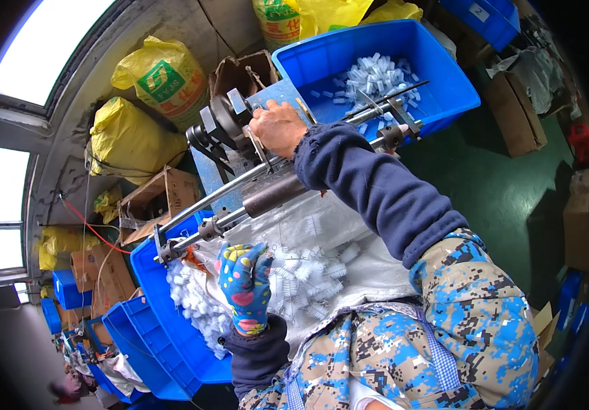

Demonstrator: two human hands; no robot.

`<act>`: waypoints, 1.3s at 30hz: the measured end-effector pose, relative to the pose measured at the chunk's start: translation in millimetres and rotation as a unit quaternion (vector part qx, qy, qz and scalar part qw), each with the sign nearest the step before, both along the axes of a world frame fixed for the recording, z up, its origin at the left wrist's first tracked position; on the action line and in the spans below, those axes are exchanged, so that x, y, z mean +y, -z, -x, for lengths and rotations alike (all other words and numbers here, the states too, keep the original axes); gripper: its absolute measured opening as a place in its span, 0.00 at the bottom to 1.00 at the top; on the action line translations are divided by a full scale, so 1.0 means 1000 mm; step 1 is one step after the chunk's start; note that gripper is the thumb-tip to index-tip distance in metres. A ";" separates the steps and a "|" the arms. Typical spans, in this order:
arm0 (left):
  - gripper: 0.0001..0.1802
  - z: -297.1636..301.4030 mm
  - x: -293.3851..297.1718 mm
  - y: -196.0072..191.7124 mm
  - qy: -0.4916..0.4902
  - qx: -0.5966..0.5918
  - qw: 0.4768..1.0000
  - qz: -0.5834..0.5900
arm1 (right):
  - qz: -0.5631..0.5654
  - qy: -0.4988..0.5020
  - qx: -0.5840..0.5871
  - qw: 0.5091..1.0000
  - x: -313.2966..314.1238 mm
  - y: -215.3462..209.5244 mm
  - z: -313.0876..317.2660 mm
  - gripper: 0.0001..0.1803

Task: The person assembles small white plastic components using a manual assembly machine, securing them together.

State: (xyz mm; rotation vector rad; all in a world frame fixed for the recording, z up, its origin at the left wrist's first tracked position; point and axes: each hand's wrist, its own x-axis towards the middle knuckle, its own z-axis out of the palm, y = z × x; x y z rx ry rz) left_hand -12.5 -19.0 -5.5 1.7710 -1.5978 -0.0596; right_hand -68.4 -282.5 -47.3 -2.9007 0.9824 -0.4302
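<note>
Yellow sacks (161, 75) with green labels are lying far left; brown cartons (158, 198) are sitting left and another carton (516, 113) far right.

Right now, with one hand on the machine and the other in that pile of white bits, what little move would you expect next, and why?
Probably the gloved left hand lifts a white plastic piece from the pile on the lap up toward the machine. Its fingers are already pinched among the pieces, while the bare right hand rests on the machine, and cut white bits lie in the blue bin beyond.
</note>
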 end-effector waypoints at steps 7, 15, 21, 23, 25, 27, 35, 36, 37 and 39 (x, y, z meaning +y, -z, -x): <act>0.10 0.003 -0.002 -0.006 0.006 -0.007 1.000 0.024 | 0.015 0.071 0.042 0.996 0.007 -0.010 0.011 0.12; 0.08 -0.002 0.000 -0.001 -0.039 0.100 0.994 0.025 | 0.050 0.076 -0.039 0.995 0.031 0.006 0.042 0.30; 0.10 -0.004 0.005 -0.004 -0.019 0.093 0.995 0.028 | 0.031 0.062 0.016 0.997 0.055 0.003 0.002 0.27; 0.10 -0.004 0.006 -0.005 -0.014 0.067 0.997 0.032 | -0.003 0.046 0.015 0.999 0.058 0.000 0.000 0.26; 0.09 -0.005 0.003 -0.010 0.000 0.017 0.999 0.040 | 0.000 0.045 0.040 0.998 0.048 -0.002 0.014 0.28; 0.09 -0.010 0.007 -0.006 -0.018 0.058 0.998 0.030 | 0.024 0.053 0.062 0.996 0.036 -0.001 0.035 0.28; 0.10 0.002 -0.010 -0.004 -0.018 0.067 0.997 0.038 | 0.028 0.065 -0.025 0.997 -0.011 -0.026 0.050 0.11; 0.10 0.002 -0.012 -0.004 -0.019 0.048 0.998 0.043 | -0.019 0.051 0.018 0.998 -0.014 -0.024 0.046 0.08; 0.10 -0.001 -0.011 -0.005 -0.020 0.047 0.998 0.044 | 0.015 0.017 0.028 0.999 -0.021 -0.017 0.045 0.07; 0.09 -0.007 -0.005 0.000 -0.051 0.055 0.996 0.055 | 0.092 0.035 0.053 0.994 -0.041 -0.023 0.060 0.07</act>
